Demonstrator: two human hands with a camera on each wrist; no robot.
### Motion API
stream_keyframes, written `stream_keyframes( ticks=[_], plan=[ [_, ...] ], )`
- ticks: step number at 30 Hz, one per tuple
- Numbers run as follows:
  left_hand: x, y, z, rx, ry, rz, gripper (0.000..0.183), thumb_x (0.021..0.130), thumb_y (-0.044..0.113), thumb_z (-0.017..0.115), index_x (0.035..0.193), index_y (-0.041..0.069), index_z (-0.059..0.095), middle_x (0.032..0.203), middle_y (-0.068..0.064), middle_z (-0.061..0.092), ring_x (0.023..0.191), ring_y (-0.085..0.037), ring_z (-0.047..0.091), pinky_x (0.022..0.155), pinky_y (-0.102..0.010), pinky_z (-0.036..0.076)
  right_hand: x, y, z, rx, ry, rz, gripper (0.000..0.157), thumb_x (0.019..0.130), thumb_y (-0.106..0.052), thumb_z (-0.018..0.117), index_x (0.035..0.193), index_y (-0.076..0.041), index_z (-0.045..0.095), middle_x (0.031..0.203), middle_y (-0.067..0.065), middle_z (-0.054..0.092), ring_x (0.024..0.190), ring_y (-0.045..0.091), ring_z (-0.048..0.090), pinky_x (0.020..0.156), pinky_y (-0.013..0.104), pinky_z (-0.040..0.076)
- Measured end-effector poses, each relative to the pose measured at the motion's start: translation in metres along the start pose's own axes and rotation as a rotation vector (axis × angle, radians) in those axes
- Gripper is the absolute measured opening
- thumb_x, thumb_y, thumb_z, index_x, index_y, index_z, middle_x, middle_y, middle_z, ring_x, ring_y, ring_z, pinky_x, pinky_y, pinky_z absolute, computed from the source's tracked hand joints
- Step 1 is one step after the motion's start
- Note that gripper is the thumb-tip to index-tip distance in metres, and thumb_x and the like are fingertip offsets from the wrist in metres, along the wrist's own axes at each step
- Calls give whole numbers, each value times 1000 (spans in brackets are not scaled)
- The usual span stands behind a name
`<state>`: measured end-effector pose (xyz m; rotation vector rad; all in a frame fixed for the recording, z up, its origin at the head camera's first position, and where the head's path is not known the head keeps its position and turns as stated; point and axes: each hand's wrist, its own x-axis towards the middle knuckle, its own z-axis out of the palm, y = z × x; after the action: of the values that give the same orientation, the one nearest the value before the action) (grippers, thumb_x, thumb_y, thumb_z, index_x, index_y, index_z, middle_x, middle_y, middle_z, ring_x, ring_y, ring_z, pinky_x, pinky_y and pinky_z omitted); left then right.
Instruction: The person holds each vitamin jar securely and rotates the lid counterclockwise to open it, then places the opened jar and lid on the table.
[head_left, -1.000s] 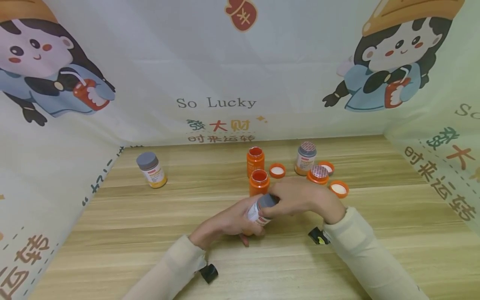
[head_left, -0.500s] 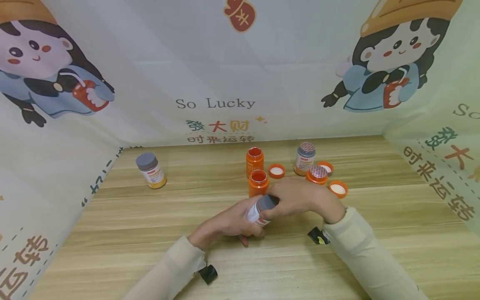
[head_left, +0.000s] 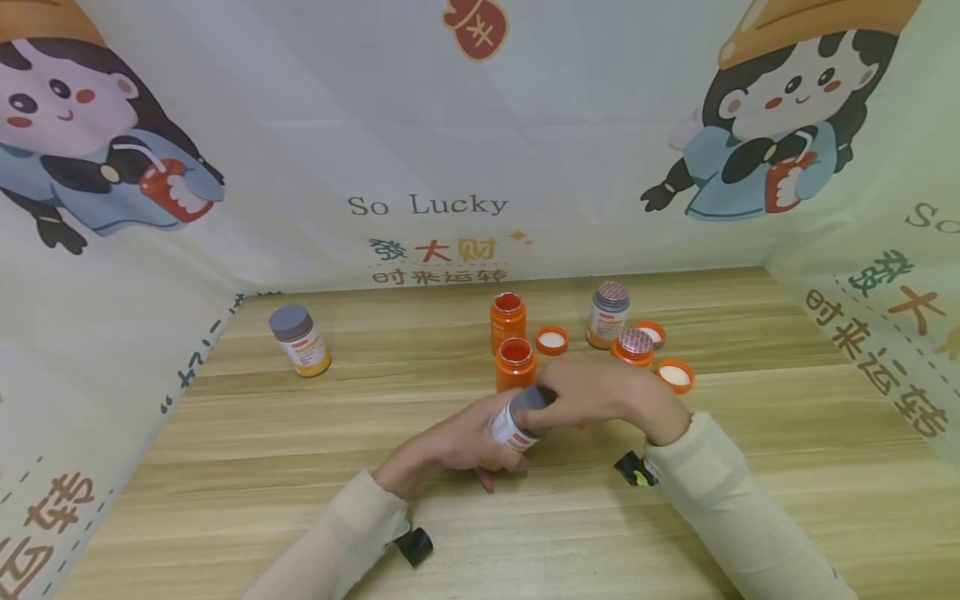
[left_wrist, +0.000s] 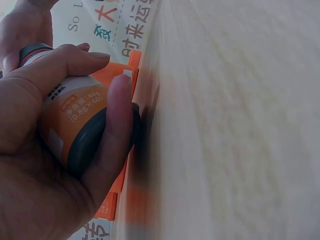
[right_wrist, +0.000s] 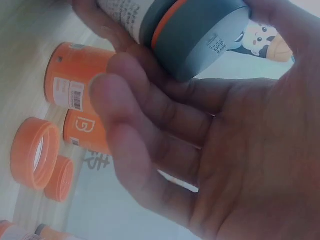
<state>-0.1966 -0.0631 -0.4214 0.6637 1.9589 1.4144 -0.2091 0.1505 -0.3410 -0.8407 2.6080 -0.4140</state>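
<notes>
In the head view my left hand [head_left: 468,437] grips a small supplement bottle [head_left: 510,431] with a white label, tilted up to the right over the table. Its grey cap [head_left: 529,400] is between the thumb and fingers of my right hand [head_left: 611,390]. The left wrist view shows the bottle's orange lower band [left_wrist: 80,107] and dark base, with my left fingers wrapped round them. Seen from the right wrist, an orange ring [right_wrist: 167,22] shows under the cap, and my other right fingers curl below it.
Two open orange bottles [head_left: 508,329] stand just beyond my hands. To the right are a foil-sealed grey-necked bottle [head_left: 607,321], a foil-sealed orange bottle [head_left: 634,346] and several loose caps [head_left: 676,376]. A grey-capped bottle [head_left: 302,343] stands at the left.
The head view has shifted slightly. My right thumb has moved a little on the cap, while the left hand keeps its grip on the bottle in the same place.
</notes>
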Motion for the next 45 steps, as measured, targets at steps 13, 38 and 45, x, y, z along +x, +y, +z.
stream_keyframes(
  ticks=[13,38,45],
  plan=[
    [0,-1,1,26,-2,22,59,79,-2,75,131,14,51,102,-7,58,80,-17,59,46,-37,60,-2,1,1,63,-30,0,32,88,-55,63,90,-23,65,74,-6,65,57,13,61,55,29,50],
    [1,-1,3,46,11,29,54,79,-1,76,127,13,52,100,-7,58,75,-17,60,46,-37,60,-3,0,1,-9,-27,-18,34,87,-51,70,99,-20,65,84,-5,63,69,13,58,62,28,50],
    [0,0,1,23,1,21,59,81,-2,75,132,14,50,102,-6,58,77,-16,61,46,-35,60,-3,2,0,63,-39,1,43,89,-63,67,98,-21,65,79,-4,65,60,13,62,57,29,50]
  ],
)
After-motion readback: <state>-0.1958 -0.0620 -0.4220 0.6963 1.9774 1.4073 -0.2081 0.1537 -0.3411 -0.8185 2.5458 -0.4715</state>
